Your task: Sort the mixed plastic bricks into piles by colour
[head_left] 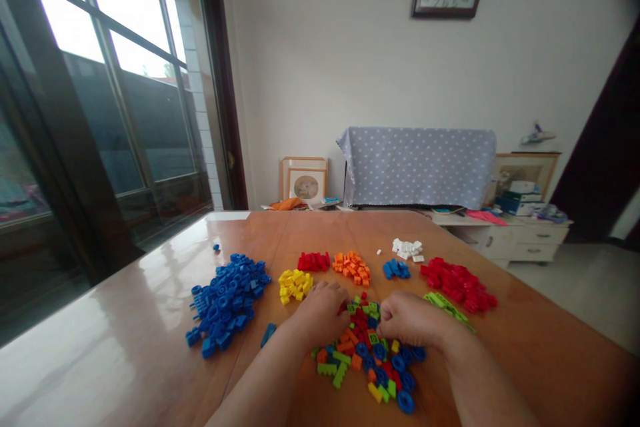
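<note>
A mixed pile of small bricks (344,358) in red, green, orange, blue and yellow lies between my forearms. At its upper left edge is my left hand (326,307), its fingers curled at a red piece that they partly hide. My right hand (397,315) is closed at the pile's right side; what it holds, if anything, is hidden. Just beyond my left hand sit yellow bricks (295,285). Green pieces (445,305) lie in a row past my right wrist. One blue brick (269,334) rests beside my left forearm.
A large blue heap (227,300) stands at the left, with a small blue piece (217,248) behind it. Farther back are red (313,261), orange (352,267), blue (397,269) and white pieces (407,249). A red heap (457,285) lies at the right on the wooden table (150,347).
</note>
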The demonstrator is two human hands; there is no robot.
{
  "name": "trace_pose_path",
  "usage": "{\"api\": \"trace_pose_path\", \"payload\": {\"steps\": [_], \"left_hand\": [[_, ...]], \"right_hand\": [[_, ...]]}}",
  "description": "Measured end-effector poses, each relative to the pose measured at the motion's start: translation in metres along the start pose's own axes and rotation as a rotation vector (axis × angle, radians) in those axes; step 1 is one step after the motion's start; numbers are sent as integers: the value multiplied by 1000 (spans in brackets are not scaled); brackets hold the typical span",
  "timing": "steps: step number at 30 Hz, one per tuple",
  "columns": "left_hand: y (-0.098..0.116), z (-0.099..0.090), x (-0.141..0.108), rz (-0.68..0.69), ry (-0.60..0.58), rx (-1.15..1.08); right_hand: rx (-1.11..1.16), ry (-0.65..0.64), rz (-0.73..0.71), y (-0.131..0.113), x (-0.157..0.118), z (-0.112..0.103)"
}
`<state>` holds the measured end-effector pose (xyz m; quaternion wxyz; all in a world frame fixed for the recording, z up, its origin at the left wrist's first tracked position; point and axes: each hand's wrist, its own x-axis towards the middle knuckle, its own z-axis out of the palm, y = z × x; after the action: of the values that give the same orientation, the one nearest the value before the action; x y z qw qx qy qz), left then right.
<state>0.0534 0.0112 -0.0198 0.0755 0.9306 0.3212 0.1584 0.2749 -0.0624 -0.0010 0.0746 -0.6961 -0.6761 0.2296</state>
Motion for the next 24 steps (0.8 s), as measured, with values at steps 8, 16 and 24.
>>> {"api": "trace_pose_path", "payload": {"steps": [8,16,24], "left_hand": [[-1,3,0,-7,3,-5],[-2,5,2,1,-1,-43],[-1,4,2,6,-11,-2]], "right_hand": [[148,17,-87,3,2,0],[542,406,-93,13,36,2],[749,691,-82,21,79,14]]}}
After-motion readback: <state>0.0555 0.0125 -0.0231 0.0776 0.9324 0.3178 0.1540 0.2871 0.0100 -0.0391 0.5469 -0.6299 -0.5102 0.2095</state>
